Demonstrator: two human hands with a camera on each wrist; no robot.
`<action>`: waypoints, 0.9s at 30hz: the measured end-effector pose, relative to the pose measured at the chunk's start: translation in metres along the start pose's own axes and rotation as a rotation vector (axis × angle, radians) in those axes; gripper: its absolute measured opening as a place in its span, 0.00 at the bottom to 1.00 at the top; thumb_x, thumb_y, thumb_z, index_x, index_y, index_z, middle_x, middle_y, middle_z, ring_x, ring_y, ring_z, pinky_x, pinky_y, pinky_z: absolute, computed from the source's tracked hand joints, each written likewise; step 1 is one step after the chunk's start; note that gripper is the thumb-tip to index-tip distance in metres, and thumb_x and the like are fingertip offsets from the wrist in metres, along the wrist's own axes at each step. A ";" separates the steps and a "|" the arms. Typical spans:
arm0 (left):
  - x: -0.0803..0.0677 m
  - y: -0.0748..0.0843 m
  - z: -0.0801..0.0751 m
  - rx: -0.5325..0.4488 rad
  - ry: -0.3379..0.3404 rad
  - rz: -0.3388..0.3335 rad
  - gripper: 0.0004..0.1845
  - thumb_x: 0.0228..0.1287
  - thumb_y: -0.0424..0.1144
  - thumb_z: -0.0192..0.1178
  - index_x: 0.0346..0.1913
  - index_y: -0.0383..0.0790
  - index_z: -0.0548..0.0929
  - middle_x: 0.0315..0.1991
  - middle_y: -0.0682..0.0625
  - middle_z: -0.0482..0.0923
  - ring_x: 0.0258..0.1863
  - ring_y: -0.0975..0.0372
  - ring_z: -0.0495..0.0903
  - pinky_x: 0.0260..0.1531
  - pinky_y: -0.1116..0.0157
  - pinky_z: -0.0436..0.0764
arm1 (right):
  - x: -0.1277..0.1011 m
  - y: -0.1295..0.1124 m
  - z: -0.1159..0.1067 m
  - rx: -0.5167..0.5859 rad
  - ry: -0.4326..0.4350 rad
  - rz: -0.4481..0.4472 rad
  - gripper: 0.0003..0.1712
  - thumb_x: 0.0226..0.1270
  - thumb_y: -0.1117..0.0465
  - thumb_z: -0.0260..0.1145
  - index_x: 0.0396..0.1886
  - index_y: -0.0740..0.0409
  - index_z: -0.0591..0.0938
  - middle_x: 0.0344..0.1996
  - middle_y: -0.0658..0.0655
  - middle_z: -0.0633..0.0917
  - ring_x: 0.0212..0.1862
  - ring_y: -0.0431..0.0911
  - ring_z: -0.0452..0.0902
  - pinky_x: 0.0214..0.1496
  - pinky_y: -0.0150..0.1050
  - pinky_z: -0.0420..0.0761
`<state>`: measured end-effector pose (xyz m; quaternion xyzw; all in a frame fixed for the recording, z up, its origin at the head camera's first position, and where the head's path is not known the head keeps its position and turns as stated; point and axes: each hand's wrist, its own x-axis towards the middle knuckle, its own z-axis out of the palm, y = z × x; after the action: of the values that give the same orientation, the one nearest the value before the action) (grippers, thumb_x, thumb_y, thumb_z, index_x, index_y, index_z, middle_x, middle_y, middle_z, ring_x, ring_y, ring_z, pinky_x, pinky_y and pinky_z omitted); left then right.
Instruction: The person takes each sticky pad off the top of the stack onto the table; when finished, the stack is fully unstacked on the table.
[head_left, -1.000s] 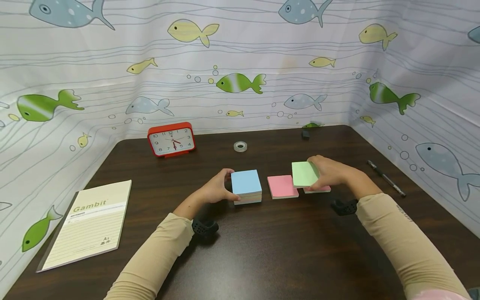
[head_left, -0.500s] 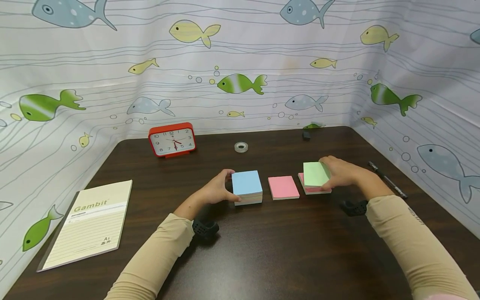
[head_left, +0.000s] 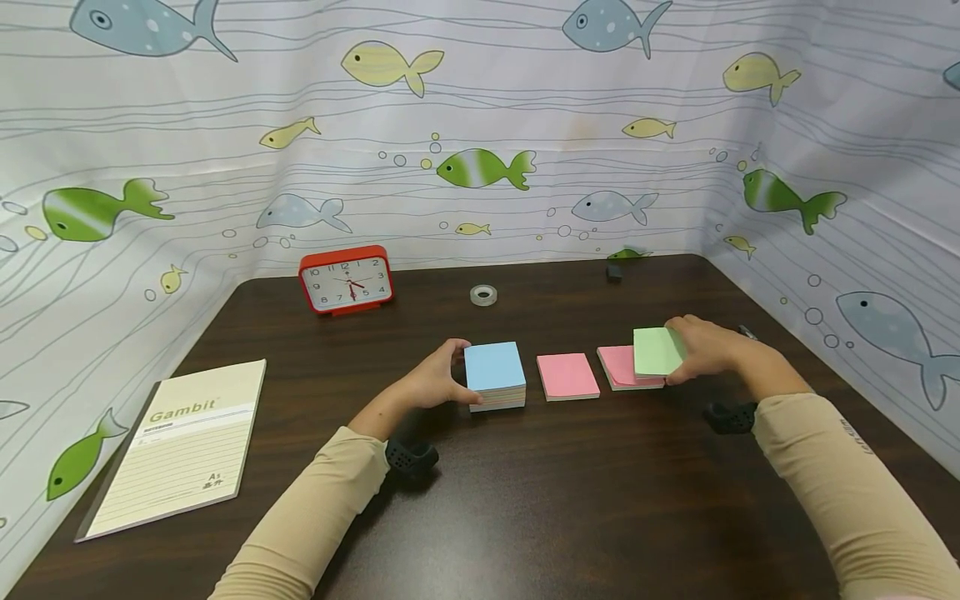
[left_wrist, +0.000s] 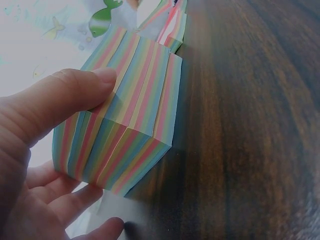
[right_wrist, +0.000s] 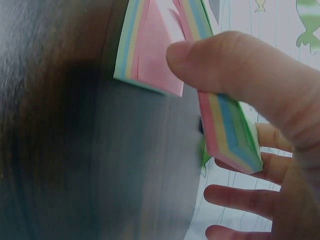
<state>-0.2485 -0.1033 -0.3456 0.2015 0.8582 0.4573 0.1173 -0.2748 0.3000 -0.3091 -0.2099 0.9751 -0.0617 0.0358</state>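
Note:
My left hand (head_left: 437, 379) holds the side of a tall stack of sticky note pads (head_left: 495, 375), blue on top, standing on the table; its thumb (left_wrist: 85, 90) presses the striped edges in the left wrist view. Between thumb and fingers, my right hand (head_left: 705, 348) pinches a green-topped sticky note pad (head_left: 657, 352). This pad is held above the right part of a pink-topped pad (head_left: 619, 365) lying on the table. In the right wrist view the held pad (right_wrist: 227, 130) is tilted and apart from the one below. Another pink-topped pad (head_left: 567, 377) lies between the stack and that one.
A notebook (head_left: 180, 450) lies at the left. Toward the back stand a red clock (head_left: 347, 280) and a roll of tape (head_left: 483, 295), with a small dark block (head_left: 614, 272) farther right. A pen (head_left: 747, 332) lies partly hidden behind the right arm. Fish-patterned cloth (head_left: 480, 108) surrounds the table.
My right hand has carried the green-topped pad rightward, from beside the middle pink pad to over the right end of the other pink pad. The left hand stays on the stack.

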 end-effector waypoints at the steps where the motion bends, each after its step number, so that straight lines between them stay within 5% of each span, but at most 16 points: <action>1: 0.003 -0.005 0.001 0.001 0.003 0.001 0.47 0.39 0.35 0.70 0.61 0.29 0.52 0.58 0.35 0.57 0.59 0.49 0.57 0.53 0.53 0.60 | -0.001 0.001 0.000 -0.002 0.001 0.002 0.49 0.33 0.48 0.74 0.50 0.76 0.64 0.38 0.66 0.71 0.36 0.52 0.66 0.36 0.46 0.69; 15: 0.004 -0.010 0.002 0.024 0.023 -0.001 0.47 0.37 0.39 0.72 0.60 0.32 0.54 0.57 0.39 0.59 0.58 0.52 0.59 0.53 0.56 0.61 | -0.007 0.021 -0.007 -0.051 0.004 0.055 0.49 0.30 0.50 0.75 0.48 0.77 0.64 0.37 0.69 0.70 0.34 0.55 0.67 0.34 0.48 0.69; 27: 0.005 -0.012 0.002 0.013 0.019 0.007 0.47 0.38 0.38 0.71 0.60 0.32 0.54 0.57 0.39 0.58 0.58 0.52 0.59 0.52 0.56 0.62 | -0.010 0.027 -0.009 -0.157 -0.121 0.169 0.47 0.25 0.58 0.77 0.48 0.74 0.66 0.37 0.69 0.69 0.32 0.58 0.66 0.27 0.49 0.68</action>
<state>-0.2550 -0.1058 -0.3566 0.2011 0.8614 0.4541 0.1062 -0.2774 0.3299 -0.3038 -0.1326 0.9872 0.0309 0.0829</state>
